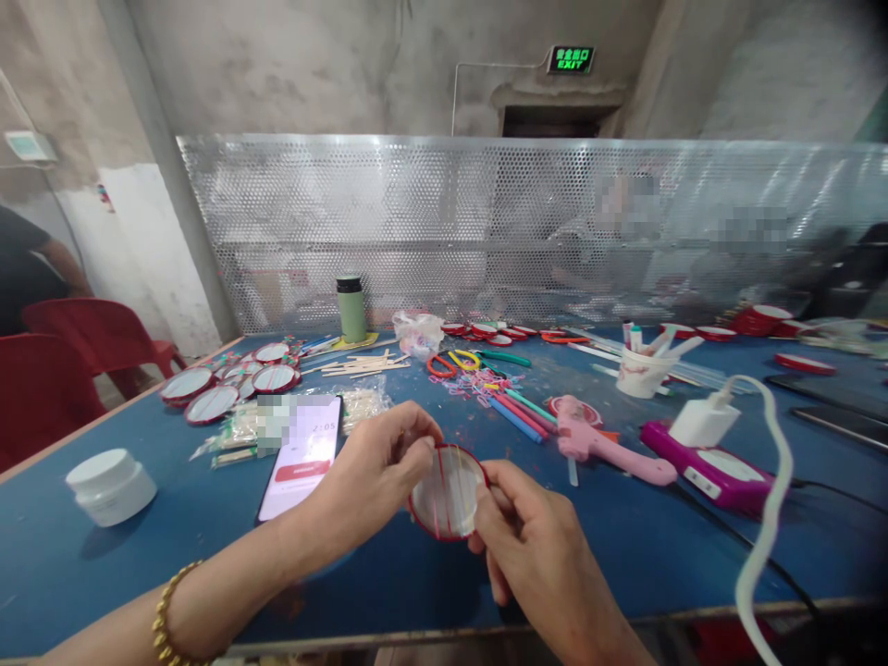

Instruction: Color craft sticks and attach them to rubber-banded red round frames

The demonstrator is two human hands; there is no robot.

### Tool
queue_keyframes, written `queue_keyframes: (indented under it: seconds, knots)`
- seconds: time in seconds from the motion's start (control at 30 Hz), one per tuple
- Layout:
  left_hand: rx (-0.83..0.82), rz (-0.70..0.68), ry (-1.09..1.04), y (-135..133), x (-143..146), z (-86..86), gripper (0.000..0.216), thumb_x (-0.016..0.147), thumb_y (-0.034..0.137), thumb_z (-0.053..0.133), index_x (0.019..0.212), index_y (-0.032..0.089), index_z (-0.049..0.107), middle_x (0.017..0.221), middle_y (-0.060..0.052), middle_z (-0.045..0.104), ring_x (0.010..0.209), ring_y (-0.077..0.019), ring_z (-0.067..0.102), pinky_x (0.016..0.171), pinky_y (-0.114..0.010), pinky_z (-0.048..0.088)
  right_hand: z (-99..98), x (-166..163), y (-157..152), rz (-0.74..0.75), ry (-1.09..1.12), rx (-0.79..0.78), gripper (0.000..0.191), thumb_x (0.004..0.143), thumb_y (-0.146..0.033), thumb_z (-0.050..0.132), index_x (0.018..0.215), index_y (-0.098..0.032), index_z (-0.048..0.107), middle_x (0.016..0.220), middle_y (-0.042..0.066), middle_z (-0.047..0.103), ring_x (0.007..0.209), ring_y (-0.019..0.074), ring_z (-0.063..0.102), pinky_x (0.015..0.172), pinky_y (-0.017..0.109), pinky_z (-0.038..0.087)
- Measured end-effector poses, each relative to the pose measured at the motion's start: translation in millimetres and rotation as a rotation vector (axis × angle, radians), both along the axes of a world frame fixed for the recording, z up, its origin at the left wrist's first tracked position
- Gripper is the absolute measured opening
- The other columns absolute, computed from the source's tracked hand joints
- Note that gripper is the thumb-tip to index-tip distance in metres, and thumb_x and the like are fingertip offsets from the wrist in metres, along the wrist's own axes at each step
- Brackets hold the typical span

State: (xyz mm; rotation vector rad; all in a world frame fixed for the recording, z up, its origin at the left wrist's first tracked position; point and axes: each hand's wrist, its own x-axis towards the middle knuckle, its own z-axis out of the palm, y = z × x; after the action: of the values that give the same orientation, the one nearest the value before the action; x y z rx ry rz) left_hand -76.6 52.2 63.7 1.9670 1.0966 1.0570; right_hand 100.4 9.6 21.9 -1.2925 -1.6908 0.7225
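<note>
Just above the near table edge is a small round red-rimmed disc (448, 495), its pale face crossed by a few thin lines. My right hand (537, 536) grips its right rim, thumb on the face and fingers behind. At the upper left rim, my left hand (388, 449) is closed, thumb and fingertips pinched together against the edge; whether something finer sits between them is hidden. A phone (302, 462) with a lit screen lies beside my left wrist. Beyond the disc are a pile of small pink and white pieces (478, 384) and coloured sticks (524, 416).
A pink glue gun (610, 449), a purple power strip (714, 472) and a white cable (773, 499) lie right. More red-rimmed discs (212, 404) pile up left, near a white jar (111, 487). Farther back stand a green bottle (351, 310), a cup of markers (642, 372) and a perforated metal screen (416, 231).
</note>
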Motion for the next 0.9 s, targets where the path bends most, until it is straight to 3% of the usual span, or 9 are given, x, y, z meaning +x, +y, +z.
queue_keyframes:
  seconds: [0.17, 0.63, 0.9]
  knots:
    - [-0.021, 0.012, -0.011, -2.3, 0.6, 1.4, 0.009, 0.085, 0.021, 0.051, 0.079, 0.018, 0.057, 0.056, 0.008, 0.048, 0.052, -0.0093, 0.044, 0.048, -0.022, 0.030, 1.5, -0.3, 1.8, 0.000, 0.001, -0.008, 0.023, 0.091, -0.037, 0.045, 0.091, -0.019, 0.060, 0.056, -0.003, 0.063, 0.030, 0.0088, 0.053, 0.032, 0.016, 0.037]
    - [-0.034, 0.019, -0.012, -0.2, 1.3, -0.9, 0.011, 0.087, 0.024, 0.055, 0.079, 0.018, 0.058, 0.059, 0.006, 0.052, 0.055, -0.0097, 0.047, 0.050, -0.021, 0.033, 1.6, -0.5, -0.4, 0.000, 0.003, -0.024, 0.023, 0.091, -0.037, 0.046, 0.092, -0.020, 0.061, 0.057, -0.004, 0.062, 0.030, 0.0091, 0.053, 0.033, 0.017, 0.039]
    - [-0.086, -0.043, -0.048, 0.2, -1.0, -6.7, 0.019, 0.095, 0.034, 0.049, 0.094, 0.019, 0.061, 0.063, 0.004, 0.055, 0.053, -0.0110, 0.053, 0.048, -0.020, 0.041, -1.6, 2.0, 0.6, -0.018, 0.048, -0.061, 0.027, 0.092, -0.043, 0.047, 0.097, -0.020, 0.061, 0.056, -0.005, 0.063, 0.030, 0.0098, 0.054, 0.033, 0.017, 0.039]
